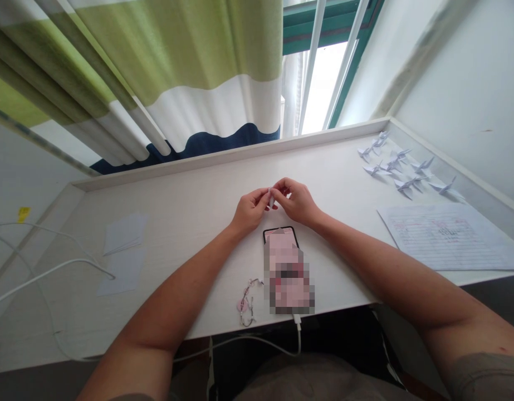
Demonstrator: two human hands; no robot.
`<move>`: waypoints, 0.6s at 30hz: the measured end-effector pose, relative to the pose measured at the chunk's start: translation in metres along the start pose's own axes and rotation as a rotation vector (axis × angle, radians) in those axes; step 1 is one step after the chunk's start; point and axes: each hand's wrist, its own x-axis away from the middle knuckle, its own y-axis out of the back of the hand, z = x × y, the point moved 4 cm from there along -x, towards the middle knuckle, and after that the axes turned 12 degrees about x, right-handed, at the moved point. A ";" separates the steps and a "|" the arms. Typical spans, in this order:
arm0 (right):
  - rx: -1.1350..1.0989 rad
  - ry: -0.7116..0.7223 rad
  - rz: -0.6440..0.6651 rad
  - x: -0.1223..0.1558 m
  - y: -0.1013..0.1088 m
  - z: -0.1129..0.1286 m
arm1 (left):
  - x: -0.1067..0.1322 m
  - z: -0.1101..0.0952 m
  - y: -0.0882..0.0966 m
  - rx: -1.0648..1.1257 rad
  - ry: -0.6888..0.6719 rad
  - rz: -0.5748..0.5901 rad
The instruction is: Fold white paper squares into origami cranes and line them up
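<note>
Both of my hands meet above the middle of the white desk, just beyond the phone. Between their fingertips is a small folded piece of white paper (pixel 272 200), mostly covered by the fingers. My left hand (pixel 251 209) pinches it from the left, thumb and forefinger together. From the right, my right hand (pixel 296 200) pinches the same paper with curled fingers. The exact shape of the fold cannot be made out. Below the hands lies a phone (pixel 282 250) with its screen lit and partly blurred out.
Several folded paper cranes (pixel 392 164) stand at the back right, behind a stack of lined sheets (pixel 444 236). Loose white paper pieces (pixel 123 239) lie at the left beside a white cable (pixel 68 264). A beaded phone strap (pixel 246 303) rests near the front edge. A raised rim (pixel 223 153) borders the desk (pixel 190 195).
</note>
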 end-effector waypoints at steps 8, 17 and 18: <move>-0.015 -0.059 -0.042 0.002 -0.001 0.003 | 0.003 -0.001 -0.003 0.002 -0.039 -0.025; -0.069 -0.112 -0.039 0.002 -0.002 0.002 | 0.003 0.001 -0.002 0.004 -0.052 -0.012; -0.064 -0.111 -0.042 0.002 -0.002 0.002 | 0.002 0.001 -0.002 0.009 -0.057 -0.011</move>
